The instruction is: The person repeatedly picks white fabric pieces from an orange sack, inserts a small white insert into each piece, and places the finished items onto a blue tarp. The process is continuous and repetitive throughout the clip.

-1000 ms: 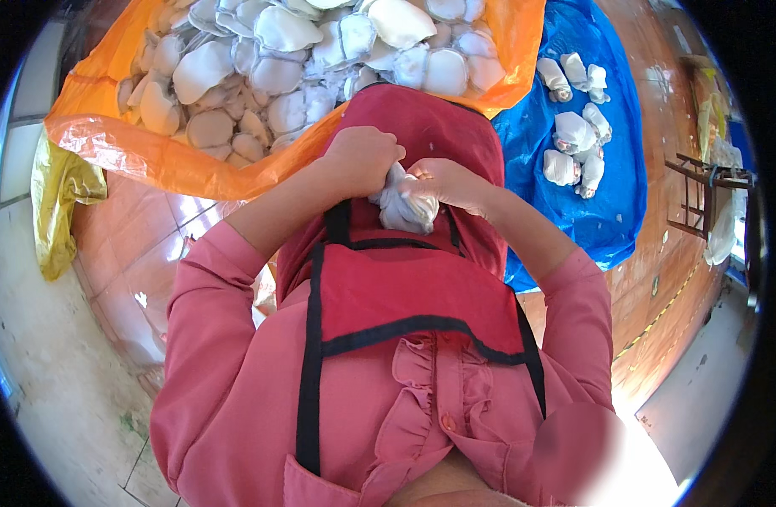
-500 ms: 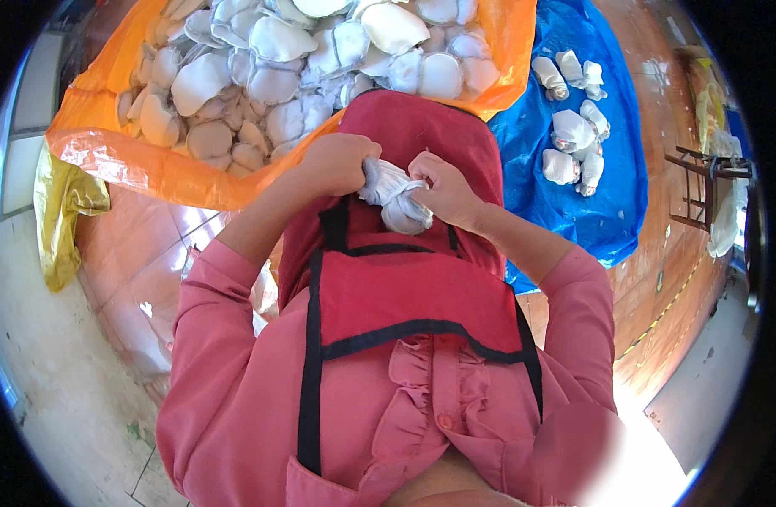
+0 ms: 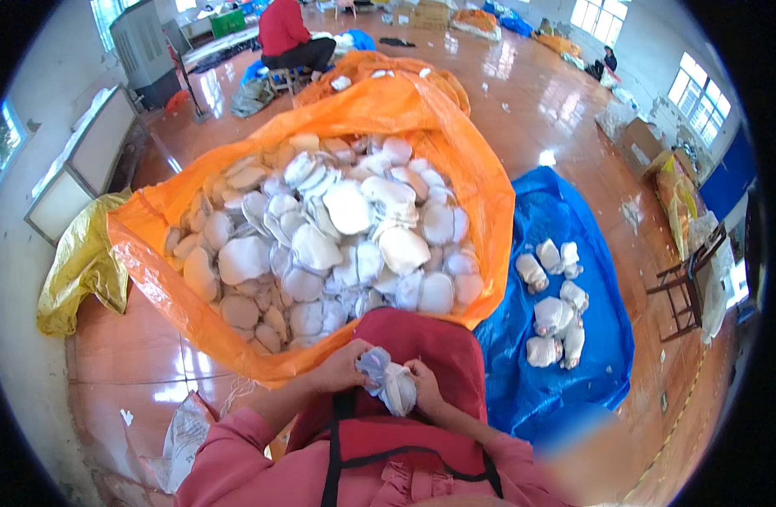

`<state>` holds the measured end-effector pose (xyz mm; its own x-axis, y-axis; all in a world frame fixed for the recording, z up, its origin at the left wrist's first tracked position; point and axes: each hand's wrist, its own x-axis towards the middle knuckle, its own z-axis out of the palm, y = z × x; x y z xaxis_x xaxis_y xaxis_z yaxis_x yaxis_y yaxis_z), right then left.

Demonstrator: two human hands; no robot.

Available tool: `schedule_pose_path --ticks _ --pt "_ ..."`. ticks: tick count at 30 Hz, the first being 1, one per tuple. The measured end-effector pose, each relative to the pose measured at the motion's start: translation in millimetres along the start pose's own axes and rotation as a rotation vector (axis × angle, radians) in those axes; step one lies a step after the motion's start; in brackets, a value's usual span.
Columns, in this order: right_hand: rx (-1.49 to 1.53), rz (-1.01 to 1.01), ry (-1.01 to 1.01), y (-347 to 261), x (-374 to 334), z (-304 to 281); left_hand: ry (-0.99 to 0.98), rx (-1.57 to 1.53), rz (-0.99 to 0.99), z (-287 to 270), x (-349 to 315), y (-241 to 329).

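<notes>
Over my lap, a knotted bundle of white and grey cloth (image 3: pixel 397 389) sits between my two hands. My left hand (image 3: pixel 344 365) is closed on its greyish upper-left end. Fingers of my right hand (image 3: pixel 425 387) pinch its right side. Beneath the hands lies a dark red apron (image 3: pixel 430 342) with black trim. Just beyond my knees, a large orange sack (image 3: pixel 481 253) spreads wide around a heap of white, rounded fabric pieces (image 3: pixel 316 245). To the right, several similar white bundles (image 3: pixel 553 315) rest on a blue plastic sheet (image 3: pixel 506 363).
A yellow sack (image 3: pixel 88 262) leans by the white cabinet (image 3: pixel 75 169) on the left. A wooden chair (image 3: pixel 688 283) stands at the right. Farther off, a person in red (image 3: pixel 282 29) sits on a low stool. Cardboard boxes (image 3: pixel 642 148) line the right wall.
The view has tilted up, bringing the far room and whole orange sack into sight. Both hands still grip the cloth bundle, which is turned a little, with more of its grey end showing.
</notes>
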<state>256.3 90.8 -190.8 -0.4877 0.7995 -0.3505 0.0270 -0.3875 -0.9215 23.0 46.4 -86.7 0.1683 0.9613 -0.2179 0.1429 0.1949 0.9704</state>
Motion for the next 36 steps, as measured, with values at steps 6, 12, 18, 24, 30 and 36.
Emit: schedule_pose_path --ticks 6,12,18,24,30,36 --pt "0.236 0.221 -0.366 -37 -7 -12 0.064 0.189 -0.103 -9 -4 -25" --pt "0.193 0.301 -0.496 -50 -21 -17 0.08 -0.044 -0.173 1 -1 -46" --pt "0.318 0.326 -0.38 -45 -20 0 0.113 -0.141 -0.158 2 -3 -43" --pt "0.255 0.24 -0.055 -23 -15 7 0.187 -0.289 -0.223 22 -15 -18" --pt "-0.024 -0.045 0.042 15 -4 -8 0.245 0.472 0.138 51 -22 18" --pt "0.12 -0.14 0.083 -25 -17 8 0.245 0.653 0.363 41 -33 39"
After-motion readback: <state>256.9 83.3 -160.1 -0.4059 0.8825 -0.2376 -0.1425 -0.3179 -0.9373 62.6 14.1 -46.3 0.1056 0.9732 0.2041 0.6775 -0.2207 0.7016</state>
